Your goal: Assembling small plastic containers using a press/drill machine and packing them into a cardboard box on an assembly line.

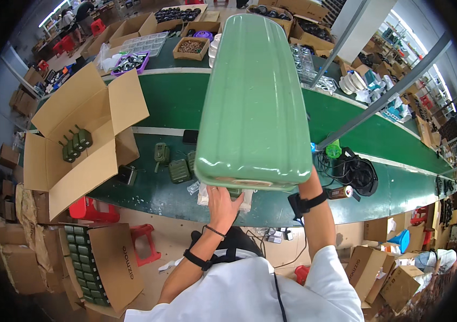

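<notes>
My left hand (222, 206) is at the bench's near edge, its thumb and fingers closed about a small green device (234, 191) that shows only in part. A white cloth (247, 202) lies around and under it. My right forearm (318, 222) reaches forward, but a big glossy green housing (255, 102) in the foreground hides the right hand. Left of my left hand, a green box-shaped device (179, 170) and another with a strap (162, 154) rest on the bench. Near my left fingers is a small clear plastic piece (193, 187).
An open carton (81, 172) with several green devices (76, 143) inside stands at the left. Below it, another carton (118, 263) holds rows of them. Right of the housing are a black mesh bag (360, 173), cables and a can (340, 192). A grey post (373, 102) slants upward.
</notes>
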`<action>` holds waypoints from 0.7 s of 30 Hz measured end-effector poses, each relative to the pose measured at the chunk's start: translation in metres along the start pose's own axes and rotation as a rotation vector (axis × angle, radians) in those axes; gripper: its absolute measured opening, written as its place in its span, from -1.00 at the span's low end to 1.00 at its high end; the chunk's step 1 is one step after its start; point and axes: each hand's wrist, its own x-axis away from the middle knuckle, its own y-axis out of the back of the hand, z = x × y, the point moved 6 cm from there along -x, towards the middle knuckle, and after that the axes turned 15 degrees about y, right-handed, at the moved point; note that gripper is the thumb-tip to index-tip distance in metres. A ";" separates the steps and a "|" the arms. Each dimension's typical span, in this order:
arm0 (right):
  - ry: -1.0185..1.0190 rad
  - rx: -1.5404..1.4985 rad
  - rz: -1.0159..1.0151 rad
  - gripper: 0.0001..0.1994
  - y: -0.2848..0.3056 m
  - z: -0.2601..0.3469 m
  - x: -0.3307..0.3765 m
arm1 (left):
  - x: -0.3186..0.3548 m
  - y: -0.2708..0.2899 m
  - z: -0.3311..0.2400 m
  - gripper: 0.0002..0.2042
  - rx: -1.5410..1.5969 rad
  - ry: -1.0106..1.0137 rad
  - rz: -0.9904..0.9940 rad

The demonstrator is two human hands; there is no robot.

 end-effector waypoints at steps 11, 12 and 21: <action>-0.354 -0.147 -0.198 -0.54 0.054 -0.011 0.122 | 0.005 -0.024 0.013 -0.72 -0.199 -0.195 -0.026; -0.421 -0.098 -0.200 -0.60 0.055 -0.026 0.144 | 0.007 -0.026 0.013 -0.72 -0.263 -0.212 -0.019; -0.524 0.431 0.067 -0.52 0.018 -0.119 0.309 | 0.020 -0.011 0.011 -0.49 -0.247 -0.528 -0.072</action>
